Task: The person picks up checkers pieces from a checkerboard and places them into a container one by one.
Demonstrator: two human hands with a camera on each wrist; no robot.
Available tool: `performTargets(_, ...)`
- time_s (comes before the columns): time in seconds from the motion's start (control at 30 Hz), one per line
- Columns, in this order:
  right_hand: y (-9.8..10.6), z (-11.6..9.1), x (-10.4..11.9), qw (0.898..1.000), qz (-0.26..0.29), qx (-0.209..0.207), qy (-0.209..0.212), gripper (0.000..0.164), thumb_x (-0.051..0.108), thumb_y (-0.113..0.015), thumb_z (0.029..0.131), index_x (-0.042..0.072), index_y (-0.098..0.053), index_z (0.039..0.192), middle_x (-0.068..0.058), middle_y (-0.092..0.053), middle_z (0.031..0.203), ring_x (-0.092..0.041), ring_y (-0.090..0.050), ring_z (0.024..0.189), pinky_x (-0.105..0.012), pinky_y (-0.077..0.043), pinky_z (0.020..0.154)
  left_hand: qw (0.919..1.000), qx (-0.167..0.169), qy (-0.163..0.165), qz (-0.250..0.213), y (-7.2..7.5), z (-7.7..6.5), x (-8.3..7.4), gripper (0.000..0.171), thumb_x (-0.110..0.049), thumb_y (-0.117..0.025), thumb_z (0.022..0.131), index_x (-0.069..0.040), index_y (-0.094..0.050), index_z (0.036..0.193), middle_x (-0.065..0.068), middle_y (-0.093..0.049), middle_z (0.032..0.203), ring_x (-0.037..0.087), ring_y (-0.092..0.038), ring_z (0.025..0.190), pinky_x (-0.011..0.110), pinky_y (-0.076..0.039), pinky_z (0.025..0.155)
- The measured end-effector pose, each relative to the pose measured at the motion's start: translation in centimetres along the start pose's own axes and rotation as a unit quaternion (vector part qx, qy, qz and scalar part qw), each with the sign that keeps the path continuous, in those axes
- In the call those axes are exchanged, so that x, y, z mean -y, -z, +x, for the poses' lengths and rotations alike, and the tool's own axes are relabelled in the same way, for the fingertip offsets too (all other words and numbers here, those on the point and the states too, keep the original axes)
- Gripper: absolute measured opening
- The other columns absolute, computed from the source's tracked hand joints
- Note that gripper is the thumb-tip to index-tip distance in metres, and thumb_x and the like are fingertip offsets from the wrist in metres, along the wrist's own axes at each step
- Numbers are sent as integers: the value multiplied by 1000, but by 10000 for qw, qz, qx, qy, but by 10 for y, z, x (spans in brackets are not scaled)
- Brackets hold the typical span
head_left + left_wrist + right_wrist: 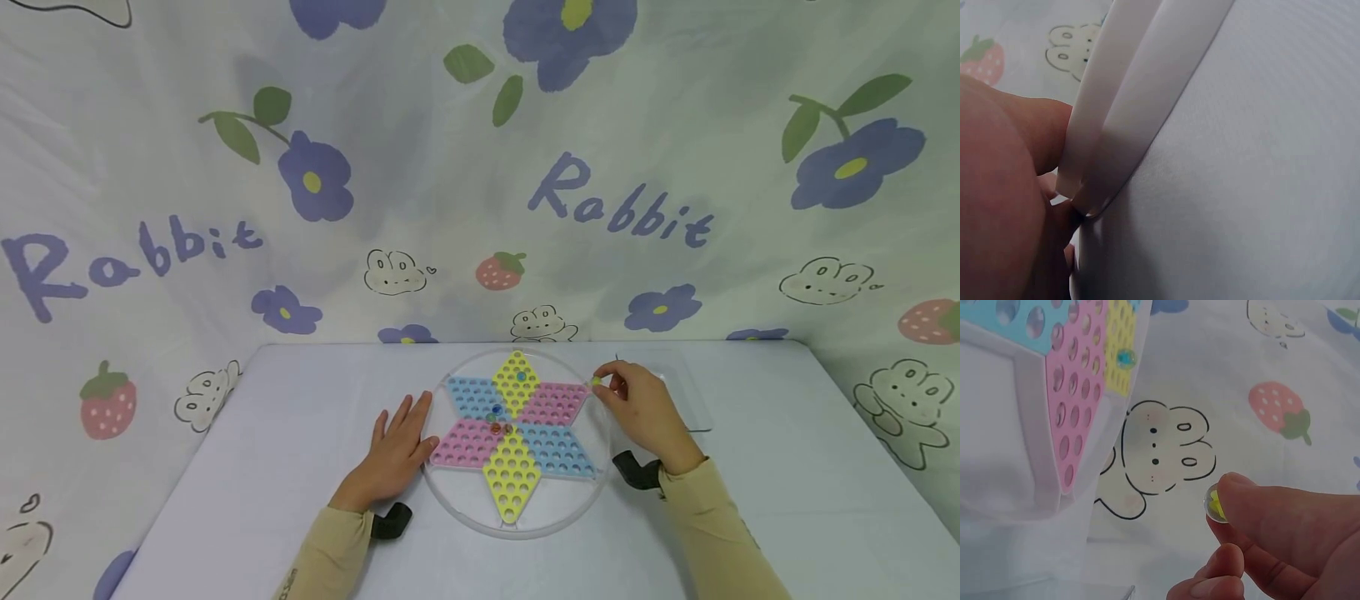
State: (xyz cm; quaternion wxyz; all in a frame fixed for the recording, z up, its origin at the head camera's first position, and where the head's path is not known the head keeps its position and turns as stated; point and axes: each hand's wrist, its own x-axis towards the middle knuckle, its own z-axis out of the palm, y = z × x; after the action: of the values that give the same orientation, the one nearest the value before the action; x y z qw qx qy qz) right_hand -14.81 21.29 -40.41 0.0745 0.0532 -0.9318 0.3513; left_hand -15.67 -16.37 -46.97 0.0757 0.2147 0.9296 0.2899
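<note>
A round white Chinese checkers board (pixel 517 534) with a star of yellow, pink and blue points lies flat on the table. My left hand (pixel 393 458) rests at its left edge, fingers stretched out and thumb over the rim. In the left wrist view, that hand (pixel 997 206) is against the white rim (pixel 1141 81). Thumb and forefinger of my right hand (pixel 645 408) pinch a clear marble (pixel 1212 503) with a yellow swirl, off the board's upper right edge. A blue marble (pixel 521 377) sits in the far yellow point. Several marbles, among them a red one (pixel 495 428), cluster near the centre.
A clear flat tray (pixel 693 404) lies on the white table (pixel 262 500) behind my right hand, partly hidden by it. Black wrist mounts (pixel 637 471) stick out at both cuffs. A printed curtain (pixel 450 183) with rabbits and flowers hangs behind the table.
</note>
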Motion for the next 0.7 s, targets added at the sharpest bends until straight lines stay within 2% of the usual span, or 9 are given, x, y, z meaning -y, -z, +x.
performTargets(0.7, 17, -2, -23, 9997, -116, -210, -82, 21, 10, -65, 97, -4, -67, 112, -7, -55, 82, -19, -48, 72, -29, -40, 60, 10000, 79, -21, 4, 0, 1, 1, 68, -27, -46, 108, 2, -12, 160, 18, -15, 166, 40, -5, 153, 61, 8, 115)
